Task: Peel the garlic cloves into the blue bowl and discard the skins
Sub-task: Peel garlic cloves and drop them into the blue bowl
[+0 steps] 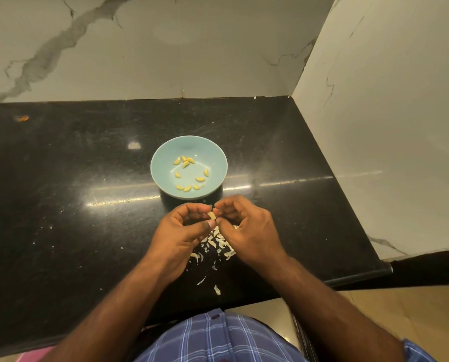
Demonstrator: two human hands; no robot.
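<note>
A blue bowl stands on the black counter and holds several peeled yellow garlic cloves. Just in front of the bowl, my left hand and my right hand meet over the counter. Between their fingertips is one pale garlic clove, pinched by my left thumb and fingers while my right fingertips pinch at its end. A heap of white garlic skins lies on the counter under and between my hands, partly hidden by them.
The black stone counter runs to a marble back wall and a side wall on the right. Loose skin flakes lie near the counter's front edge. A small orange mark sits far left.
</note>
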